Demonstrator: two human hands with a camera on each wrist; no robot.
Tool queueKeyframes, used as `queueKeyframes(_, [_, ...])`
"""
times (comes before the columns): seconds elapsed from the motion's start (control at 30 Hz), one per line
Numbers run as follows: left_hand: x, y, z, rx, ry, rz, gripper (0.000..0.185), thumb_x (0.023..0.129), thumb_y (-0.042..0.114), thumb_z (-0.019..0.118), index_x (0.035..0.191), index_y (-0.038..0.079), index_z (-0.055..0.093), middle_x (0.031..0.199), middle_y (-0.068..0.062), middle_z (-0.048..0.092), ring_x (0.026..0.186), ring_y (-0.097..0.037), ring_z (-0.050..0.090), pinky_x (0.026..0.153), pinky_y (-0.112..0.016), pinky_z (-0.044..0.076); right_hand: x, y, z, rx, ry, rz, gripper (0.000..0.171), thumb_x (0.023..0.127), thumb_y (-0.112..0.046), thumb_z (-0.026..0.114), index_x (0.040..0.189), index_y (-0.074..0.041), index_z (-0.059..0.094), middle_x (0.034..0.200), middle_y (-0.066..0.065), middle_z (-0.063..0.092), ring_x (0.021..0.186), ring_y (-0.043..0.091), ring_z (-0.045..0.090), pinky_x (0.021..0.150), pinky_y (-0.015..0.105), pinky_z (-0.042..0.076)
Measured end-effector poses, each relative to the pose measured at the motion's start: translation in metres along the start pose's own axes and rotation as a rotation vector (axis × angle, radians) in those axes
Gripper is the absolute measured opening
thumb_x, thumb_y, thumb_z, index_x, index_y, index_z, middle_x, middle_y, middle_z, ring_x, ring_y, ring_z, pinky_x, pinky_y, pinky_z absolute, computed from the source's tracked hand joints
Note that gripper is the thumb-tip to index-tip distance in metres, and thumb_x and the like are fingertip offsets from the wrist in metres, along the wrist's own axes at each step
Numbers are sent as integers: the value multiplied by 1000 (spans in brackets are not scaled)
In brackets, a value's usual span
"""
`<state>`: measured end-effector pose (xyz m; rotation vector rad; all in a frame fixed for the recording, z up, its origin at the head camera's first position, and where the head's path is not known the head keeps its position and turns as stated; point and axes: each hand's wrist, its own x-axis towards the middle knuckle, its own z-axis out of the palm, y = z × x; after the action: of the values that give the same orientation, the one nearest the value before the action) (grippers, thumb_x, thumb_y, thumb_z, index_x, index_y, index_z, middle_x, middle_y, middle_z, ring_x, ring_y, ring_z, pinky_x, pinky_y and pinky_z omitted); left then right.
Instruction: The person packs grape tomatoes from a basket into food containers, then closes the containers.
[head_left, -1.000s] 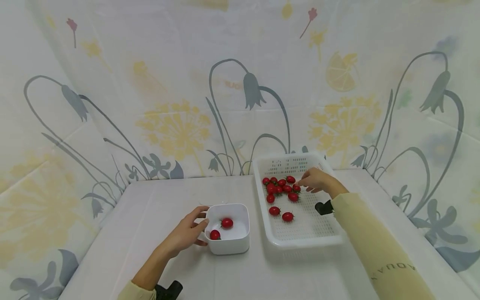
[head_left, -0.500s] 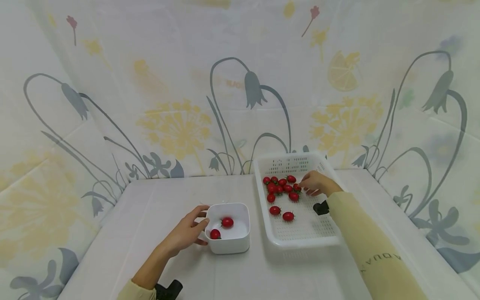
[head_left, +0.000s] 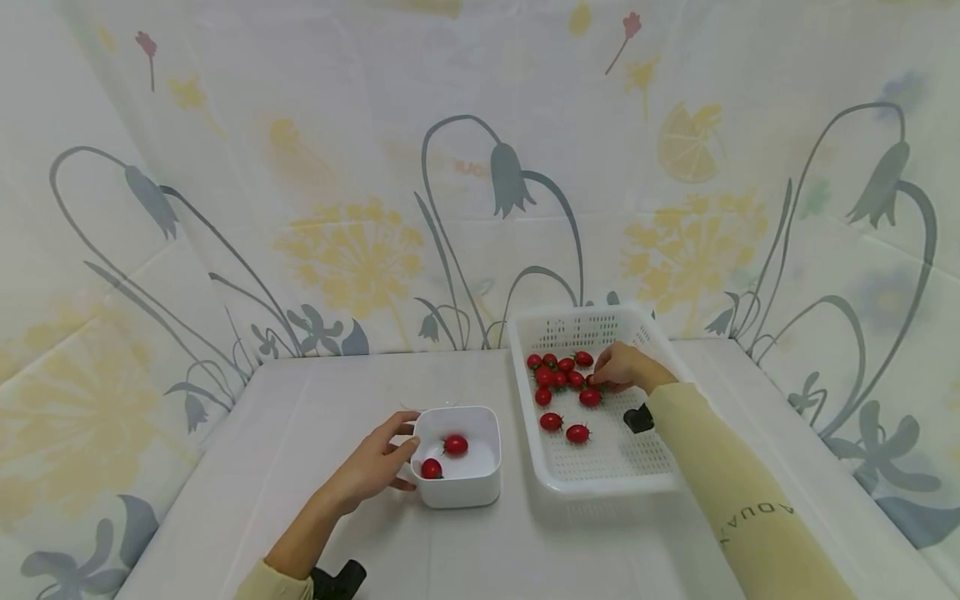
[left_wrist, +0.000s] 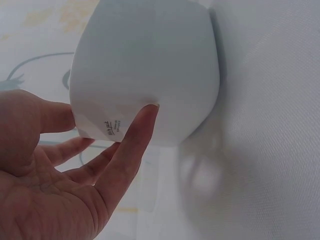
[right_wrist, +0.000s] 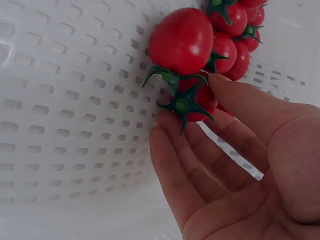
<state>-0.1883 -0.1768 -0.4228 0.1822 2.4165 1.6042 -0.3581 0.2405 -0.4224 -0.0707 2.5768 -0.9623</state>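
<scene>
At the left of the white-covered bench (head_left: 300,433), the left hand (head_left: 371,467) is curled round the near-left corner of a small white square plastic bowl (head_left: 480,483), thumb over the rim and fingers on the outer wall. Two red cherry tomatoes (head_left: 453,445) are seen lying inside this bowl.

Further right stands a white perforated plastic basket (head_left: 600,475), in whose far half the remaining red cherry tomatoes (head_left: 558,375) are clustered, with three lying apart nearer the person. The right hand (head_left: 626,367) is placed at the right edge of that cluster, and is the nearer hand to it by far. The cherry tomato being reached for (right_wrist: 187,102) lies directly at the fingertips, towards the bowl side of the hand; its green calyx is pointed at the palm.

The head view gives the layout of bowl, basket and both hands, but the contact itself is hidden under the right hand's back. In the right wrist view the thumb (right_wrist: 245,102) and a finger (right_wrist: 170,165) are shown spread either side of the tomato, touching or nearly touching it, not yet closed on it. In the left wrist view only the bowl's outer wall (left_wrist: 145,65) and the supporting fingers (left_wrist: 132,145) are shown, not its contents.
</scene>
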Motion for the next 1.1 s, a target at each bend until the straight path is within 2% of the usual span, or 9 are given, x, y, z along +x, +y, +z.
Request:
queueKeyframes(0.23, [1, -1, 1, -5, -4, 2, 42, 106, 13, 53, 148, 10, 46, 146, -25, 47, 113, -38, 63, 69, -44, 64, -7, -1, -1, 52, -23, -29, 19, 93, -6, 71, 103, 11, 70, 94, 15, 70, 80, 19, 67, 80, 39, 64])
queueKeyframes(0.5, [3, -3, 0, 1, 2, -3, 42, 106, 13, 54, 148, 11, 47, 147, -24, 47, 113, -39, 62, 68, -43, 64, -21, -10, -12, 213, -67, -72, 31, 99, -7, 64, 118, 18, 62, 108, 22, 69, 85, 18, 68, 90, 41, 61])
queueKeyframes(0.63, [4, -3, -1, 8, 2, -3, 42, 107, 14, 53, 148, 12, 46, 147, -24, 47, 115, -40, 61, 69, -41, 64, -27, -15, -16, 292, -83, -97, 35, 100, -7, 62, 124, 19, 58, 108, 18, 65, 85, 16, 67, 92, 41, 60])
queueKeyframes(0.97, [3, -5, -1, -5, -2, 4, 42, 106, 14, 53, 148, 10, 46, 147, -25, 47, 114, -40, 62, 69, -44, 64, -42, -23, -21, 358, -99, -116, 38, 102, -7, 60, 128, 21, 55, 101, 11, 67, 84, 14, 69, 91, 37, 60])
queueKeyframes(1.1, [3, -5, -1, -7, -4, -2, 42, 106, 13, 53, 148, 11, 46, 147, -25, 46, 115, -40, 62, 69, -43, 64, -52, -29, -23, 360, -101, -127, 41, 102, -7, 59, 130, 22, 53, 102, 11, 66, 85, 15, 70, 93, 39, 60])
